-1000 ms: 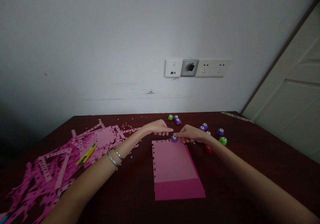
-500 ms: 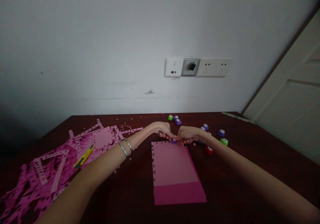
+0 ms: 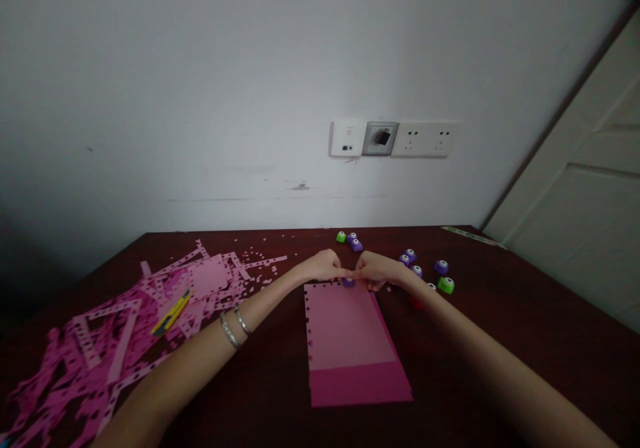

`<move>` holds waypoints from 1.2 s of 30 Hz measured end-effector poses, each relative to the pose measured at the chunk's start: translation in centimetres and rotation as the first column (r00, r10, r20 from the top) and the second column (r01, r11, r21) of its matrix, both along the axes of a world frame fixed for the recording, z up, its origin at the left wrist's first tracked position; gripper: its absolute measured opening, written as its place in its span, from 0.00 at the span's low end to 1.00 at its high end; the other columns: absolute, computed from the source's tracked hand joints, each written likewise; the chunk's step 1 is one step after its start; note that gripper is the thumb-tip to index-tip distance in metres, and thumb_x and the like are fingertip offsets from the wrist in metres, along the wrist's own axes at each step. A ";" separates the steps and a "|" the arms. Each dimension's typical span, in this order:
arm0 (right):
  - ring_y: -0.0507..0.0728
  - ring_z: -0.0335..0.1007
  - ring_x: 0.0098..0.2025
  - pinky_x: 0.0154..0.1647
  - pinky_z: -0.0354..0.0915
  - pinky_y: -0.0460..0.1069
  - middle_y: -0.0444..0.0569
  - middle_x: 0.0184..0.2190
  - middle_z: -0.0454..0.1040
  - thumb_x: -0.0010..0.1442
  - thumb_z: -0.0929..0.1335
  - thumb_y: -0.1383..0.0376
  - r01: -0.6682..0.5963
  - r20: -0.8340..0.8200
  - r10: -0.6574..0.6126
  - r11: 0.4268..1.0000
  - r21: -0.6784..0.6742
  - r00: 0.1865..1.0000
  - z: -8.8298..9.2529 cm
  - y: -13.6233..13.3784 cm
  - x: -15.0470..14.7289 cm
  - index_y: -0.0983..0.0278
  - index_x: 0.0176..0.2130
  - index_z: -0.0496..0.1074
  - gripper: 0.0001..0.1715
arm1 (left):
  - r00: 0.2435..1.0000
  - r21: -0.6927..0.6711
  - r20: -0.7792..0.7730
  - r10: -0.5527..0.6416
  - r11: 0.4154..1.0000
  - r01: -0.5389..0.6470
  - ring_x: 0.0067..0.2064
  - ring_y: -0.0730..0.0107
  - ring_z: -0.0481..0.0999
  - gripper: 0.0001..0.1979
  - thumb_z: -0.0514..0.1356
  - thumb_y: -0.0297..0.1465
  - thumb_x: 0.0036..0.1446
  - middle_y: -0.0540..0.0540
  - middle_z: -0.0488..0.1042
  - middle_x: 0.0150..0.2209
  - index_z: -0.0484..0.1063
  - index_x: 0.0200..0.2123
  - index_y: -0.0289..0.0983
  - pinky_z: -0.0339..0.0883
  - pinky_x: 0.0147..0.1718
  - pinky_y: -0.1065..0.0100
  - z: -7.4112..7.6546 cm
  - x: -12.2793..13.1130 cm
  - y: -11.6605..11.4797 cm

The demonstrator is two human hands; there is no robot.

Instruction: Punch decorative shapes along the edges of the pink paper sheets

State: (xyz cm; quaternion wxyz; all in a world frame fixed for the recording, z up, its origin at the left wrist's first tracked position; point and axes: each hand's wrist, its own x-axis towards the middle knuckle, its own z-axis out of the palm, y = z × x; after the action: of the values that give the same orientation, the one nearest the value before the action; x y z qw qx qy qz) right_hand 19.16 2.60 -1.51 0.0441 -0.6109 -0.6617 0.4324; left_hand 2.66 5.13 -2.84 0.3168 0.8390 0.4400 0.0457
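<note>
A small purple craft punch (image 3: 348,282) sits at the far edge of a light pink sheet of paper (image 3: 347,328). My left hand (image 3: 324,266) is closed and reaches the punch from the left, its fingertips pressed on it. From the right, my right hand (image 3: 374,270), also closed, meets it at the same punch. Their thumbs or fingers touch over its top; which ones is hard to make out. Punched notches run down the light sheet's left edge and along its far edge. Beneath it lies a darker pink sheet (image 3: 357,387), showing at the near end and right side.
To the left is a heap of punched pink paper strips (image 3: 117,341) with a yellow cutter knife (image 3: 171,313) on it. Tiny paper bits are scattered nearby. Several purple punches (image 3: 441,267) and green ones (image 3: 445,285) stand right and behind. A wall with sockets (image 3: 420,139) rises behind.
The left wrist and forearm have dropped slightly lower, and the left hand looks flatter. Both hands stay at the punch on the far paper edge. The view has shifted a little.
</note>
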 end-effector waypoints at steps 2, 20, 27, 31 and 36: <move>0.47 0.60 0.13 0.14 0.59 0.42 0.43 0.12 0.66 0.52 0.67 0.58 0.005 0.006 -0.005 0.999 0.054 1.000 0.0 -0.3 0.2 0.66 0.17 0.65 0.19 | 0.999 0.210 -0.035 0.028 0.977 -0.020 0.24 0.74 0.65 0.19 0.52 0.41 0.54 0.47 0.68 0.22 0.72 0.25 0.32 0.56 0.23 0.71 0.3 -0.3 -1.8; 0.55 0.68 0.35 0.36 0.63 0.47 0.52 0.38 0.73 0.48 0.67 0.68 -0.269 0.062 0.305 0.704 0.658 0.950 -4.3 -0.5 2.0 0.68 0.41 0.72 0.17 | 0.962 0.463 -0.247 -0.119 0.857 0.225 0.53 0.49 0.60 0.24 0.51 0.40 0.56 0.34 0.61 0.52 0.61 0.53 0.33 0.59 0.47 0.55 -2.7 0.0 -13.6; 0.56 0.68 0.36 0.37 0.63 0.49 0.50 0.36 0.73 0.49 0.67 0.66 -0.221 0.100 0.207 0.723 0.654 0.973 -4.3 -0.1 2.9 0.66 0.38 0.72 0.14 | 0.964 0.480 -0.242 -0.111 0.850 0.218 0.53 0.51 0.59 0.24 0.50 0.38 0.57 0.35 0.60 0.53 0.59 0.53 0.32 0.58 0.48 0.56 -2.3 -0.1 -14.2; 0.58 0.68 0.41 0.42 0.62 0.50 0.52 0.39 0.72 0.51 0.67 0.63 -0.204 0.158 0.130 0.690 0.694 0.979 -3.9 0.4 4.2 0.65 0.39 0.71 0.14 | 0.962 0.483 -0.245 -0.118 0.846 0.227 0.54 0.50 0.59 0.24 0.51 0.39 0.56 0.34 0.60 0.53 0.60 0.53 0.32 0.59 0.48 0.56 -2.3 -0.2 -14.1; 0.60 0.68 0.41 0.43 0.62 0.51 0.54 0.40 0.72 0.52 0.66 0.62 -0.239 0.282 0.045 0.667 0.706 0.958 -3.2 0.9 5.9 0.65 0.39 0.72 0.14 | 0.961 0.485 -0.245 -0.125 0.843 0.233 0.54 0.50 0.59 0.23 0.51 0.39 0.56 0.34 0.60 0.53 0.60 0.52 0.32 0.60 0.48 0.55 -2.4 -0.3 -14.1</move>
State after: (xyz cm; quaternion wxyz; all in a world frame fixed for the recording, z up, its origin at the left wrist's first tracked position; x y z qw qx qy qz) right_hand 25.07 3.48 -4.75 0.1705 -0.5357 -0.8251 0.0558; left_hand 2.39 -8.98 -5.20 0.0403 0.9304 0.3617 0.0442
